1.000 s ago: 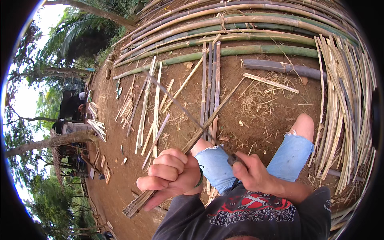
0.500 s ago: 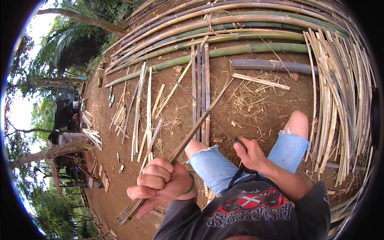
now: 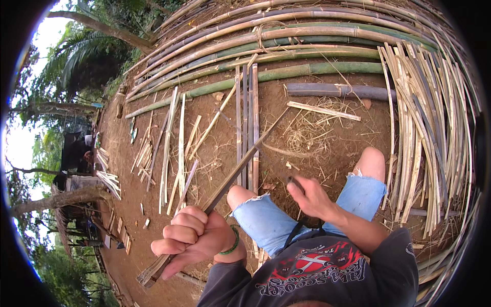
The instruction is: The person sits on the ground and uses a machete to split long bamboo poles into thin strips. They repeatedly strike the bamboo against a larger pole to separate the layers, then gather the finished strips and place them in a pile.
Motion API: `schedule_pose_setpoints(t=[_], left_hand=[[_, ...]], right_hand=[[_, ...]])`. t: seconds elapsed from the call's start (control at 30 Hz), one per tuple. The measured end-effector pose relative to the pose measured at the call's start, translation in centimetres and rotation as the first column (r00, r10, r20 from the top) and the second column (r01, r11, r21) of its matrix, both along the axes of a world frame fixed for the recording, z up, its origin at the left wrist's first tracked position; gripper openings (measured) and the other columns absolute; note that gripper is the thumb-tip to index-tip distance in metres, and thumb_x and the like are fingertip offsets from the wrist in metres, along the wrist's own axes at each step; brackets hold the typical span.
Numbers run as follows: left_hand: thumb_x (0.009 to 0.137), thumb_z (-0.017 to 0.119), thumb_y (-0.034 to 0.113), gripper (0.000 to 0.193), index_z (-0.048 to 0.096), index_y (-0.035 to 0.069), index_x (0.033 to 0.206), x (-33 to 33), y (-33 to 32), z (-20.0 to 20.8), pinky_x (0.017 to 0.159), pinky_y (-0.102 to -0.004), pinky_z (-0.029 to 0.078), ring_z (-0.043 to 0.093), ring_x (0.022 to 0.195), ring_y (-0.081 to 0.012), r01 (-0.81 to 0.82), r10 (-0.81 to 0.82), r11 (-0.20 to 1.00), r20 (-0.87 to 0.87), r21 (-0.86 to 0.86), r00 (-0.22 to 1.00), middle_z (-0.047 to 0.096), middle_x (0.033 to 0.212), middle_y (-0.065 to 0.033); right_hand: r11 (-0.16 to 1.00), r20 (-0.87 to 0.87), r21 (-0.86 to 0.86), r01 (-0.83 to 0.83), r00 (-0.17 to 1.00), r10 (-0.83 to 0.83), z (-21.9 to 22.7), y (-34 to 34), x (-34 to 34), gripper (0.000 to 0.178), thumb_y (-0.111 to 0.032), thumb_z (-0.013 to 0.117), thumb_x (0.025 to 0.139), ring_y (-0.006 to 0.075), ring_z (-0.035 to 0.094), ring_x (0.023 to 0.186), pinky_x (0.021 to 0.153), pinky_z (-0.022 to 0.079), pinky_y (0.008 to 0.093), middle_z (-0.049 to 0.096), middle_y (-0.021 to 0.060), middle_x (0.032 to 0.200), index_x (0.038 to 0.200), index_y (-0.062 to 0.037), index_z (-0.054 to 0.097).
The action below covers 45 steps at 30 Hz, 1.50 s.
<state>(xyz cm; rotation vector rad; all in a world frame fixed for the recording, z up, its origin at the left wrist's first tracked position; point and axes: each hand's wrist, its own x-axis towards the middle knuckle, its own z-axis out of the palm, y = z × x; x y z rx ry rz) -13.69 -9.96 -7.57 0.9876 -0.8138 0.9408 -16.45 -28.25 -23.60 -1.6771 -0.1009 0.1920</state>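
Observation:
My left hand (image 3: 192, 233) is closed around the lower part of a long, narrow bamboo strip (image 3: 231, 179), which slants up and away to the right. One end of the strip sticks out below my fist. In my closed right hand (image 3: 313, 198), over my lap, is a knife by its dark handle (image 3: 294, 182). Its long thin blade, smeared by motion, crosses the strip near its upper half. Whether the edge touches the strip, I cannot tell. A pale curled shaving (image 3: 284, 152) shows beside the crossing.
Split bamboo strips (image 3: 419, 133) are heaped at the right. Whole bamboo poles (image 3: 317, 68) lie across the far side, with a dark thick bamboo piece (image 3: 337, 90) nearer. Shavings (image 3: 307, 134) litter the dirt. Upright dark strips (image 3: 250, 128) lie ahead of my knees; trees stand left.
The whole scene has shifted slightly left and down in the view. The knife blade has turned blurred, and a curled shaving shows beside the strip. Both hands keep their grip.

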Motion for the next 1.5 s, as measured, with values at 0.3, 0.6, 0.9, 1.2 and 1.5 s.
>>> schedule_pose_setpoints(t=[0.3,0.6,0.9,1.2,1.5], left_hand=[[0.095,0.028,0.070,0.059,0.030,0.013,0.079,0.8,0.2,0.3,0.041,-0.0259,0.016,0.020,0.045,-0.0084,-0.116,0.104,0.987,-0.104,-0.115,0.989,0.025,0.056,0.0021],[0.098,0.036,0.064,0.054,0.031,0.014,0.079,-2.7,1.0,2.4,0.040,-0.0235,0.016,0.020,0.045,-0.0073,-0.016,0.014,0.998,-0.025,-0.065,1.000,0.027,0.056,0.0022],[0.098,0.042,0.061,0.051,0.034,0.014,0.078,-4.0,1.2,1.7,0.044,-0.0252,0.017,0.020,0.048,-0.0075,0.050,-0.049,0.996,0.009,-0.072,0.999,0.028,0.057,0.0035],[0.098,0.046,0.058,0.050,0.034,0.014,0.078,-2.5,1.8,1.9,0.046,-0.0251,0.018,0.022,0.048,-0.0074,0.077,-0.077,0.993,0.004,-0.093,0.997,0.029,0.058,0.0036],[0.097,0.045,0.059,0.050,0.034,0.015,0.078,-1.7,1.7,2.0,0.044,-0.0250,0.018,0.020,0.048,-0.0075,0.047,-0.049,0.991,-0.007,-0.123,0.999,0.027,0.058,0.0035]], right_hand=[[0.991,-0.022,-0.073,0.110,0.994,-0.112,-7.2,-1.2,3.7,0.042,-0.039,0.055,0.098,0.0249,0.051,0.054,0.055,0.042,0.0404,0.051,0.0142,0.058,0.086,0.0009,0.059],[0.991,0.014,-0.129,-0.027,0.999,0.029,-2.1,-1.2,-2.0,0.040,-0.037,0.055,0.098,0.0245,0.051,0.052,0.053,0.040,0.0390,0.050,0.0130,0.058,0.084,0.0001,0.057],[0.990,0.233,0.014,-0.141,0.963,0.134,0.0,-0.1,-3.6,0.029,-0.029,0.056,0.095,0.0363,0.054,0.051,0.051,0.040,0.0405,0.049,0.0160,0.057,0.085,-0.0019,0.057],[0.998,0.042,0.017,-0.060,0.997,0.060,-2.4,0.1,-2.3,0.038,-0.034,0.055,0.097,0.0276,0.045,0.048,0.052,0.039,0.0392,0.045,0.0132,0.054,0.080,-0.0001,0.054],[0.929,-0.103,-0.327,0.175,0.970,-0.219,-14.3,-3.8,3.7,0.053,-0.045,0.051,0.098,0.0367,0.051,0.058,0.059,0.042,0.0456,0.051,0.0205,0.060,0.077,0.0035,0.057]])
